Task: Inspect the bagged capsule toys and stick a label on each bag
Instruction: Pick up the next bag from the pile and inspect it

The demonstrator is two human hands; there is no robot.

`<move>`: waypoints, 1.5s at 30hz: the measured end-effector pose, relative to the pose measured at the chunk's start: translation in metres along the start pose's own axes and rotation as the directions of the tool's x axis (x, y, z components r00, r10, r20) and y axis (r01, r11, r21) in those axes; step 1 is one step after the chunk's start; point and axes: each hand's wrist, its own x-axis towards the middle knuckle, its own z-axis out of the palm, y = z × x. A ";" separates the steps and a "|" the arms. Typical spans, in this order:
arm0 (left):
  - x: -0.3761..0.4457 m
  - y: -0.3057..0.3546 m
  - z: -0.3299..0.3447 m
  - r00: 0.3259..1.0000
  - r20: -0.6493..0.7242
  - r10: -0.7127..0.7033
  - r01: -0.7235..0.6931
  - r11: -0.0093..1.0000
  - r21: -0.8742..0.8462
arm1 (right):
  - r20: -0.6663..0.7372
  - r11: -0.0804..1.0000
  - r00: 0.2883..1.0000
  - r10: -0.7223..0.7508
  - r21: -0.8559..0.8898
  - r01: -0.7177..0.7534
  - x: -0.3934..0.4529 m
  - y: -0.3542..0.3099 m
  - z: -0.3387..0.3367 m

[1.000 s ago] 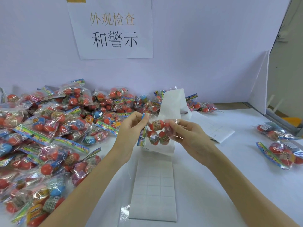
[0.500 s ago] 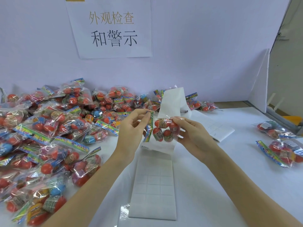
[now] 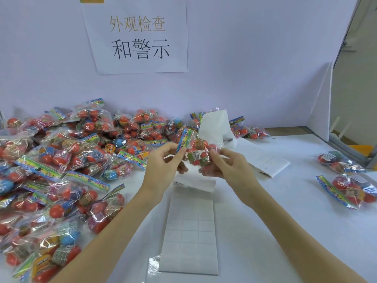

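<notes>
Bag point(image 3: 195, 152) of capsule toys is held up above the bench point(image 3: 275, 211), between both hands, just in front of the pile. Left hand point(image 3: 163, 162) pinches the bag's printed header strip point(image 3: 183, 139) between thumb and fingers point(image 3: 175, 147); the strip stands tilted, upper end away from the person. Right hand point(image 3: 228, 166) grips the clear lower part of the bag, fingers curled round it from the right and below, thumb on top. Red capsules show through the film.

Pile point(image 3: 61, 170) of like bags covers the left of the bench and runs along the back wall. Two further bags point(image 3: 346, 176) lie apart at the right edge, each appearing to carry a small white label.

Label sheet point(image 3: 189, 231), a white grid of stickers, lies flat on the bench directly below the hands. A curled white backing strip point(image 3: 214, 123) stands up behind the held bag; whether it joins the sheet cannot be told. A white booklet point(image 3: 265, 160) lies to the right of the hands, partly hidden by the right hand.

Sign point(image 3: 138, 35) with Chinese characters is fixed to the wall above the pile.
</notes>
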 end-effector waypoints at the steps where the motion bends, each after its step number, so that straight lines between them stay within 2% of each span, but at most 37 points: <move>1: 0.001 0.000 -0.001 1.000 0.000 -0.001 0.001 1.000 0.016 | -0.025 0.998 0.999 -0.033 -0.051 0.032 0.000 0.000 0.000; 6: 0.004 0.002 -0.003 0.999 0.010 0.041 -0.041 0.996 0.077 | -0.031 0.994 0.997 -0.076 -0.087 0.073 0.000 -0.002 -0.001; 10: 0.004 0.000 -0.004 0.998 -0.028 0.052 -0.051 0.998 0.023 | 0.096 0.987 0.995 0.012 0.156 -0.027 -0.003 -0.006 0.000; 11: 0.004 -0.001 -0.005 0.998 -0.032 0.057 -0.057 0.998 0.015 | 0.141 0.984 0.989 0.034 0.167 -0.058 -0.004 -0.006 -0.001; 13: 0.004 -0.002 -0.006 0.998 -0.032 0.062 -0.061 0.998 0.010 | 0.201 0.992 0.979 0.047 0.105 -0.069 -0.006 -0.005 -0.003; 17: 0.007 -0.001 -0.008 0.998 -0.030 0.046 -0.045 0.999 0.022 | 0.190 0.999 0.981 0.046 -0.020 -0.043 -0.004 -0.003 -0.005; 22: 0.003 0.000 -0.004 0.987 -0.086 0.138 -0.131 0.988 0.084 | 0.162 0.997 0.987 0.016 0.071 -0.027 -0.002 -0.002 -0.006; 24: -0.003 0.001 0.001 0.985 -0.060 0.159 -0.156 0.986 0.058 | 0.102 0.995 0.995 -0.003 0.099 -0.007 -0.001 -0.002 -0.005; 26: -0.007 0.002 0.004 0.984 0.023 0.178 -0.179 0.983 0.037 | 0.055 0.993 0.998 -0.023 0.115 0.016 0.000 -0.001 -0.005; 28: -0.012 0.003 0.009 0.974 0.136 0.180 -0.190 0.980 0.063 | 0.061 0.991 0.997 -0.038 0.130 0.030 0.000 -0.002 -0.004; 30: -0.014 0.005 0.012 0.963 0.188 0.194 -0.207 0.977 0.051 | 0.111 0.992 0.993 -0.038 0.127 0.024 -0.003 -0.004 -0.003; 34: -0.012 0.005 0.009 0.977 0.095 0.190 -0.188 0.982 -0.031 | 0.262 0.995 0.965 0.029 0.088 -0.054 -0.008 -0.009 -0.001; 39: -0.010 0.009 0.003 0.976 0.134 0.171 -0.155 0.980 -0.121 | 0.211 0.991 0.975 0.071 0.098 -0.093 -0.008 -0.013 0.001; 41: -0.008 0.010 0.003 0.978 0.125 0.166 -0.144 0.976 -0.165 | 0.226 0.991 0.972 0.063 0.099 -0.087 -0.008 -0.013 -0.001; 45: -0.007 0.010 0.001 0.974 0.141 0.175 -0.156 0.978 -0.136 | 0.280 0.988 0.956 0.088 0.099 -0.120 -0.007 -0.015 -0.002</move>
